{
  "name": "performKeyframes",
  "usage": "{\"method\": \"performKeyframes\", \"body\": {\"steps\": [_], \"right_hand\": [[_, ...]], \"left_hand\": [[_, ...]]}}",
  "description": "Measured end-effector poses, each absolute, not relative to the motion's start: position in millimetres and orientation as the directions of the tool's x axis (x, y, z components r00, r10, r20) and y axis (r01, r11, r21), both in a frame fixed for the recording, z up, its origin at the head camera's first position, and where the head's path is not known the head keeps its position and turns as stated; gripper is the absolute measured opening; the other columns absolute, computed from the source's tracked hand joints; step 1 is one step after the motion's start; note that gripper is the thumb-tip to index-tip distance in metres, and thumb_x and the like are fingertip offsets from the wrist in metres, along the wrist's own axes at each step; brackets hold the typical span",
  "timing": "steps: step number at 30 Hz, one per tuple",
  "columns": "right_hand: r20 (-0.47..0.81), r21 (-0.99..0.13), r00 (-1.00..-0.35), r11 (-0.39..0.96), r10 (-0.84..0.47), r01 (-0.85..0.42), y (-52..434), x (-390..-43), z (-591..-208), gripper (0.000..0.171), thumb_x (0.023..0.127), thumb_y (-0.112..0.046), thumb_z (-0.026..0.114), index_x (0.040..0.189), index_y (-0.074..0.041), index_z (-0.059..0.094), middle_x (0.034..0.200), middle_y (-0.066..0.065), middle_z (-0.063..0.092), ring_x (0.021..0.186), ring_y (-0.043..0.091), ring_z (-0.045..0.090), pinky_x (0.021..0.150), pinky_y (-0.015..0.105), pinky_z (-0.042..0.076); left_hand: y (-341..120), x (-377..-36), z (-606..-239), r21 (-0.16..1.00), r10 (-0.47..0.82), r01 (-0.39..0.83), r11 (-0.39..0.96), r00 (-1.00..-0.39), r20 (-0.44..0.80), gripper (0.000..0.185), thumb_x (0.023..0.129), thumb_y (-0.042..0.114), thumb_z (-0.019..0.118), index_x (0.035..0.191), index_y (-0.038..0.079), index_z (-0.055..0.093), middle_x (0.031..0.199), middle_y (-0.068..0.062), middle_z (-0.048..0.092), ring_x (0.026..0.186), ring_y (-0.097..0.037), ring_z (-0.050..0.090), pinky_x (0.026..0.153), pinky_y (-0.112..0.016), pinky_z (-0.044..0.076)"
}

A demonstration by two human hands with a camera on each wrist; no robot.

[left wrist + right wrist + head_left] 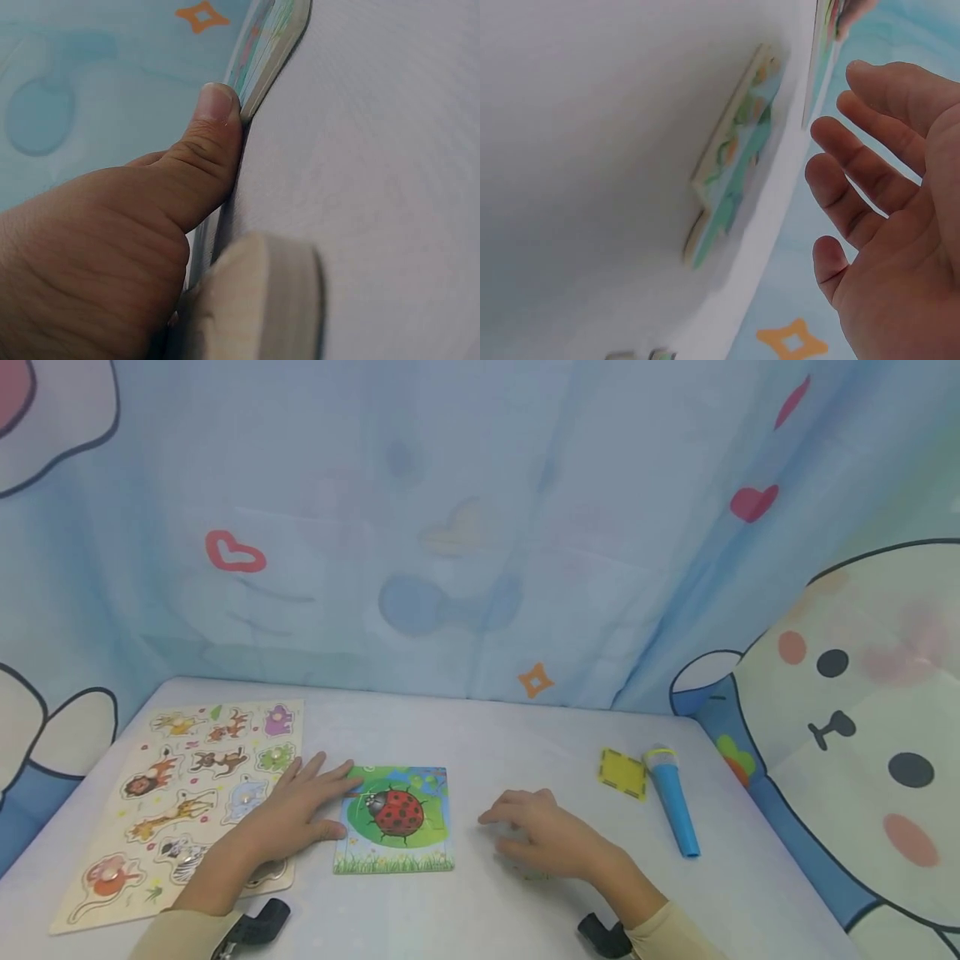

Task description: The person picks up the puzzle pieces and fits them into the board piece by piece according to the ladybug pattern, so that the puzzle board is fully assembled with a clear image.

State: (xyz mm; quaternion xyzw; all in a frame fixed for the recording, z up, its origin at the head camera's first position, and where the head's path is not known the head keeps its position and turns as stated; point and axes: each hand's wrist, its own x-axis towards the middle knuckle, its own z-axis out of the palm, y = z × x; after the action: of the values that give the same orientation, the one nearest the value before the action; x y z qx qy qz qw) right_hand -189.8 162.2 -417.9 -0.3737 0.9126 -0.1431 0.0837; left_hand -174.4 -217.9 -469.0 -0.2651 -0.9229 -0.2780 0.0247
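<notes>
A square ladybug puzzle (395,821) lies flat, with a red spotted ladybug on a green and blue ground. My left hand (296,814) is spread at its left side, fingertips on the upper left corner and thumb (216,105) against the edge. My right hand (543,835) hovers to the right of the puzzle with loosely bent fingers and nothing in them. Below it, a loose jigsaw piece (739,154) with green and blue print rests on the table; in the head view the hand hides most of it.
At the left, under my left forearm, is a wooden animal peg puzzle (187,802). A yellow square tile (622,773) and a blue toy microphone (675,802) lie at the right of the white table (465,735). A printed curtain (480,527) hangs behind.
</notes>
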Motion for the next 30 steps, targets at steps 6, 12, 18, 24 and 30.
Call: {"method": "performKeyframes", "body": {"steps": [6, 12, 18, 24, 30], "right_hand": [[-0.042, -0.304, -0.723, 0.698, -0.69, -0.648, 175, -191, -421, 0.03, 0.091, -0.024, 0.068, 0.121, -0.02, 0.068, 0.113, -0.011, 0.063, 0.106, 0.008, 0.057, 0.093, 0.048, 0.039], [-0.04, -0.294, -0.739, 0.715, -0.672, -0.634, 191, -192, -423, 0.028, 0.091, -0.022, 0.069, 0.119, -0.02, 0.069, 0.11, -0.012, 0.063, 0.104, 0.007, 0.057, 0.089, 0.045, 0.039], [-0.081, -0.254, -0.774, 0.764, -0.628, -0.594, 200, -188, -421, 0.028, 0.089, -0.027, 0.071, 0.116, -0.02, 0.071, 0.107, -0.013, 0.063, 0.102, 0.007, 0.056, 0.086, 0.042, 0.039], [-0.145, -0.227, -0.806, 0.812, -0.574, -0.538, 206, -181, -420, 0.035, 0.082, -0.034, 0.077, 0.116, -0.026, 0.07, 0.104, -0.02, 0.061, 0.099, 0.006, 0.054, 0.088, 0.042, 0.039], [-0.194, -0.225, -0.802, 0.821, -0.565, -0.524, 211, -177, -422, 0.046, 0.075, -0.04, 0.082, 0.118, -0.031, 0.069, 0.1, -0.024, 0.057, 0.098, 0.005, 0.052, 0.091, 0.046, 0.037]], "left_hand": [[-220, -174, -471, 0.489, 0.476, 0.509, 0.709, -0.856, 0.202, 0.068, 0.085, 0.047, 0.066, 0.142, 0.013, 0.053, 0.154, -0.013, 0.036, 0.142, -0.05, 0.011, 0.113, -0.065, -0.001], [-220, -174, -470, 0.487, 0.472, 0.507, 0.711, -0.858, 0.203, 0.067, 0.085, 0.047, 0.066, 0.142, 0.014, 0.053, 0.154, -0.013, 0.036, 0.142, -0.05, 0.011, 0.113, -0.064, -0.001], [-219, -176, -471, 0.479, 0.472, 0.509, 0.715, -0.857, 0.207, 0.068, 0.084, 0.045, 0.068, 0.142, 0.013, 0.052, 0.153, -0.013, 0.036, 0.142, -0.05, 0.012, 0.113, -0.064, -0.001], [-219, -177, -471, 0.481, 0.471, 0.506, 0.716, -0.859, 0.203, 0.068, 0.084, 0.043, 0.07, 0.142, 0.013, 0.052, 0.154, -0.013, 0.036, 0.142, -0.05, 0.011, 0.113, -0.064, -0.002], [-219, -175, -470, 0.493, 0.468, 0.498, 0.713, -0.862, 0.194, 0.067, 0.084, 0.044, 0.069, 0.142, 0.013, 0.053, 0.154, -0.013, 0.036, 0.142, -0.05, 0.011, 0.113, -0.064, -0.002]]}}
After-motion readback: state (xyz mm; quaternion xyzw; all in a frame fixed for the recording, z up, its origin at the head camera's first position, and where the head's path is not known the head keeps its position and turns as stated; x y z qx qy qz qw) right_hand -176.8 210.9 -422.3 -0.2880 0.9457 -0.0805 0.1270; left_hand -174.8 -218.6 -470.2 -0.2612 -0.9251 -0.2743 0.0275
